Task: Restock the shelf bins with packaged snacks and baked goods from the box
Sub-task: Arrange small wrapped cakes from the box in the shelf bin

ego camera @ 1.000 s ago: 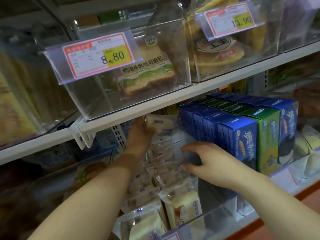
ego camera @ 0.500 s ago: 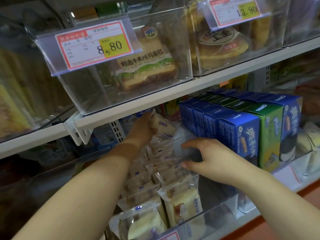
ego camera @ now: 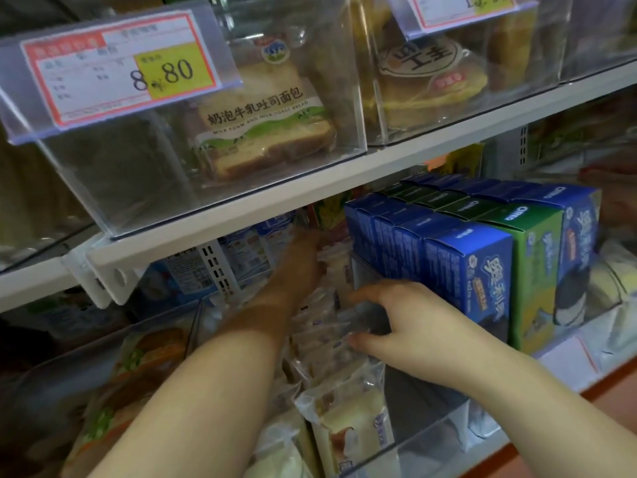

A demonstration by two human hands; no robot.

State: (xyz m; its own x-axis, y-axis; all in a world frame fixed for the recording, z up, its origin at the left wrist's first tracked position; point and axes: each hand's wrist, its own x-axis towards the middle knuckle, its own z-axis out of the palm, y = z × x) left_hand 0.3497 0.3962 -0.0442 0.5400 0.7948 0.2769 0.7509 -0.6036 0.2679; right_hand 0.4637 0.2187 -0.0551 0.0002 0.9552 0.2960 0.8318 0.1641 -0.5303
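Clear-wrapped cakes (ego camera: 331, 339) lie beneath spread right fingers (ego camera: 365, 293); left fingers (ego camera: 310, 241) too blurred to tell.

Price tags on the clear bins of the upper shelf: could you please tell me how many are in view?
2. One price tag, reading 8.80, hangs on the bin with the toast bread at upper left. The other price tag, cut off by the top edge, hangs on the next bin to the right. Others may lie outside the frame.

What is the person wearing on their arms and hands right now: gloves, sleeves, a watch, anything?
Nothing shows. The left hand and right hand are bare, with no gloves or rings visible. Both forearms are uncovered as far as the frame edge, with no sleeve, watch or wristband in view.
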